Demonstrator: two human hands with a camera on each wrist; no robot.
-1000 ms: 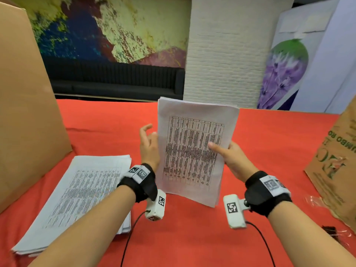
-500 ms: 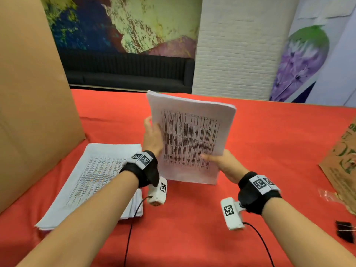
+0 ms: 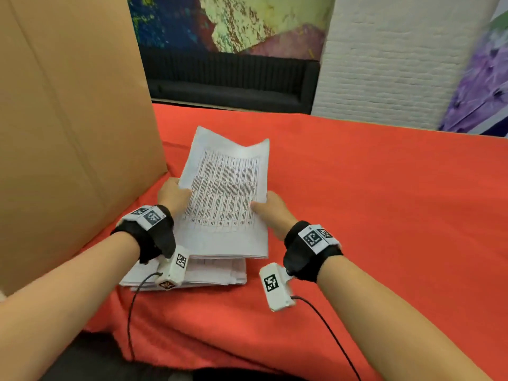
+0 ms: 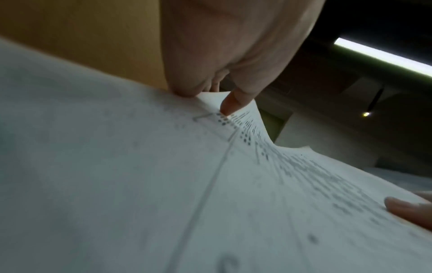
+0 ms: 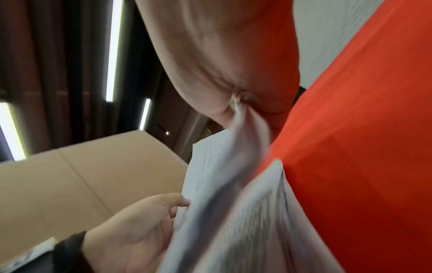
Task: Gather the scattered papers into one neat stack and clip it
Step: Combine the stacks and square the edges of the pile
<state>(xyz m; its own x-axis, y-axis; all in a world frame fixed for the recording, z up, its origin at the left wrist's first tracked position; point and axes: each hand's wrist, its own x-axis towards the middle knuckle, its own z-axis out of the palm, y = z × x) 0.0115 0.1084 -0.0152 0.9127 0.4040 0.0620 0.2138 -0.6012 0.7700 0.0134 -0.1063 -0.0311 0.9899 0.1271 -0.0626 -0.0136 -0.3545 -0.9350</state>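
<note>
While the person is leaning over the red cloth-covered table [image 3: 371, 202], both hands are gripping a thick sheaf of white printed papers [image 3: 228, 199], holding it tilted just above a second pile of white printed papers [image 3: 214, 272] lying flat on the cloth. The left hand [image 3: 171, 195] is pinching the sheaf's left edge, thumb on the printed face and fingers curled underneath; the left wrist view is showing the thumb tip pressing into the sheet. The right hand [image 3: 270, 209] is clasping the right edge the same way, thumb lying across the top page. The sheaf is bending softly, its far edge dipping in the middle and its far corners lifting. The top page is carrying a dense table of small black print in ruled columns, too fine to read. The lower pile's edges are looking slightly uneven at the near side. A tall, smooth brown cardboard panel [image 3: 68, 119] with a faint crease is standing at the left, close beside the papers. Both wrists are wearing black straps with white square-patterned marker tags.
</note>
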